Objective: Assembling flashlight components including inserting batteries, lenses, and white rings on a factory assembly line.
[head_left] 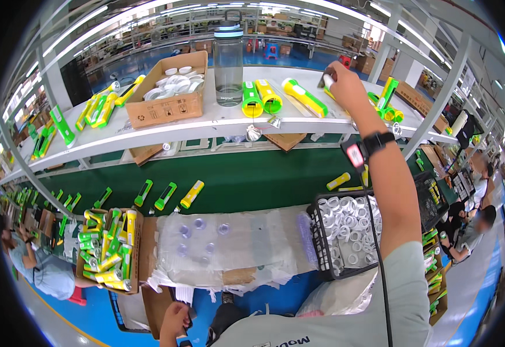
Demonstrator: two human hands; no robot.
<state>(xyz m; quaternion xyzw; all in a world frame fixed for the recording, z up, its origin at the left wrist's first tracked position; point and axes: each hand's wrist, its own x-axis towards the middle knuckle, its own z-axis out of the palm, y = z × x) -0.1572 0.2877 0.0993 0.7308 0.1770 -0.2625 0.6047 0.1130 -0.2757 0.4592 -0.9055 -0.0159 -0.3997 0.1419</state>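
My right hand is stretched up to the white shelf, its fingers closed around a small whitish thing that I cannot make out. Beside it on the shelf lies a yellow and green flashlight. Two more flashlights, one green and one yellow, lie with open ends toward me, and a silver reflector cup hangs at the shelf edge. Low down near my lap, my left hand is curled beside a cardboard box; what its fingers hold, if anything, is hidden.
A clear bottle and a carton of white rings stand on the shelf. Below, flashlights lie on a green conveyor belt. A full flashlight box and a black crate of white rings flank the plastic-covered worktop. People sit at both sides.
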